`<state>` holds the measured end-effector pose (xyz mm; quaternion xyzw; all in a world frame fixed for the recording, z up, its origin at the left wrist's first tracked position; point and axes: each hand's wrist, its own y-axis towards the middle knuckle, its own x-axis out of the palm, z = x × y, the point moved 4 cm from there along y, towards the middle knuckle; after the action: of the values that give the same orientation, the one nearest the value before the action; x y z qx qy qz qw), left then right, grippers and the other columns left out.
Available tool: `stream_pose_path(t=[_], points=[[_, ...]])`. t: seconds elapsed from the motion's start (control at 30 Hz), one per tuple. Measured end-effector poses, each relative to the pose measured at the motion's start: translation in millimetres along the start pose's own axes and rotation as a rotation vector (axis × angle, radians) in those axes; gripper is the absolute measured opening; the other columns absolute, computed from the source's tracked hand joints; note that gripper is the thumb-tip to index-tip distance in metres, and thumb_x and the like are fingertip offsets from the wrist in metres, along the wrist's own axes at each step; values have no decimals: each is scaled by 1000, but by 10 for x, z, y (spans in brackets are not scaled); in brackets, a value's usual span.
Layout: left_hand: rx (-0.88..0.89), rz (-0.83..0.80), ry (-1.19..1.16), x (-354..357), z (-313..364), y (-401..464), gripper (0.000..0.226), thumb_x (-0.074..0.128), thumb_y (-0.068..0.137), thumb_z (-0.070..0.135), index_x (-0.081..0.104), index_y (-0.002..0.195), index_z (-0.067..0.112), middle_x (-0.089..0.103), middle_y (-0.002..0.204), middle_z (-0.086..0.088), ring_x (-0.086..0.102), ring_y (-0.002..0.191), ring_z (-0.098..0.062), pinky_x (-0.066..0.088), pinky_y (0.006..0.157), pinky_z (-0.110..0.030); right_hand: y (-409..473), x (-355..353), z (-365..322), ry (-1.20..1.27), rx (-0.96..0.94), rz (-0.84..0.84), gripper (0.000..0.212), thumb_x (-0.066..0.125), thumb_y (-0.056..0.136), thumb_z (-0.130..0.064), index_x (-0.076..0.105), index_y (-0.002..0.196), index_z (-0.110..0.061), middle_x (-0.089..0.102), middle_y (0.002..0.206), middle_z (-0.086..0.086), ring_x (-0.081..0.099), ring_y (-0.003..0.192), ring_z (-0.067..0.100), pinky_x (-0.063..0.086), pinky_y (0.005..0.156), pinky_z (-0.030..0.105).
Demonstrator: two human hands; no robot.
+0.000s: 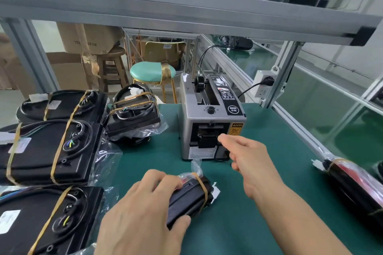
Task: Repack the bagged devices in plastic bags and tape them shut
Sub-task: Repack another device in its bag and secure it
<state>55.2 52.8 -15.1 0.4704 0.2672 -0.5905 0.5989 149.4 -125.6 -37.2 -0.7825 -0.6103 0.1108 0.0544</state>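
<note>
Left hand [143, 205] grips black, rubber-banded bagged device [191, 196], bag seemingly untaped.

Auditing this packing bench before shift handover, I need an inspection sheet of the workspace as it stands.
Surface: green mat, bare in the middle.
Job's things: bagged black device under the left hand; tape dispenser behind it; banded devices stacked left; another bagged device at right.
Clutter: nothing seen.
Grippers: left hand grips the device; right hand reaches to the dispenser mouth, fingers pinched.
Cables: black lead to wall socket.
Surroundings: stools, cartons.
</note>
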Motion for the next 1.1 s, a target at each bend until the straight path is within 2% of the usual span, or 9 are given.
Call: stream_pose_path(t=[0.13, 0.23, 0.3, 0.5, 0.63, 0.77, 0.93, 1.0, 1.1], points=[[-76, -6, 106, 46, 32, -47, 48, 50, 70, 74, 31, 109, 53, 31, 115, 30, 40, 85, 6, 36, 59, -9, 187, 153, 25, 69, -20, 139, 7, 72, 84, -17, 72, 80, -23, 63, 69, -17, 53, 61, -3, 39, 58, 17], [-75, -17, -9, -28, 32, 42, 50, 77, 48, 62, 56, 90, 47, 51, 93, 27, 50, 66, 6, 33, 46, -9, 280, 212, 86, 77, -6, 218, 6, 74, 83, -18, 70, 80, -21, 63, 76, -13, 53, 72, -3, 39, 70, 23], [-27, -34, 107, -15, 53, 50, 50, 66, 60, 70, 47, 102, 50, 43, 105, 29, 45, 78, 10, 38, 55, -11, 313, 231, 107, 75, 2, 261, 7, 74, 83, -19, 69, 79, -21, 63, 76, -12, 54, 73, -1, 40, 72, 26], [6, 43, 107, 17, 8, -23, 52, 41, 76, 74, 22, 119, 52, 21, 121, 28, 38, 106, 8, 38, 75, -8, 314, 325, 96, 190, 92, 342, 16, 77, 78, -10, 65, 71, -17, 60, 70, -3, 49, 59, 9, 38, 57, 22], [13, 35, 115, 44, -21, -35, 52, 40, 77, 73, 21, 121, 52, 20, 121, 29, 37, 109, 8, 37, 76, -7, 295, 379, 83, 299, 195, 335, 32, 69, 82, -7, 45, 62, -14, 37, 56, 0, 28, 45, 13, 25, 42, 24], [-24, 23, 137, 64, -38, -21, 52, 40, 77, 72, 20, 121, 52, 20, 121, 29, 36, 109, 9, 34, 73, -8, 131, 201, 43, 401, 245, 63, 36, 63, 86, -12, 35, 65, -22, 25, 51, -6, 19, 38, 6, 17, 38, 18], [-75, 5, 151, 54, -26, -32, 55, 42, 76, 72, 16, 120, 53, 16, 122, 30, 33, 100, 8, 31, 63, -9, -427, 38, -21, 3, 43, -301, 20, 66, 79, -33, 66, 61, -24, 54, 68, -12, 49, 70, 4, 41, 73, 24], [-95, 5, 154, 49, -25, -33, 56, 43, 74, 73, 17, 120, 54, 17, 122, 32, 32, 92, 9, 29, 59, -7, -568, 121, -10, -14, -16, -389, 21, 65, 79, -29, 68, 60, -22, 57, 69, -17, 51, 74, 2, 41, 82, 23], [-146, 43, 100, 27, -23, -36, 54, 49, 70, 72, 27, 117, 57, 25, 117, 35, 34, 83, 12, 27, 57, -4, -617, 183, 34, 15, -93, -381, 29, 67, 81, -15, 59, 54, -9, 55, 71, -19, 51, 70, -4, 37, 65, 4]])
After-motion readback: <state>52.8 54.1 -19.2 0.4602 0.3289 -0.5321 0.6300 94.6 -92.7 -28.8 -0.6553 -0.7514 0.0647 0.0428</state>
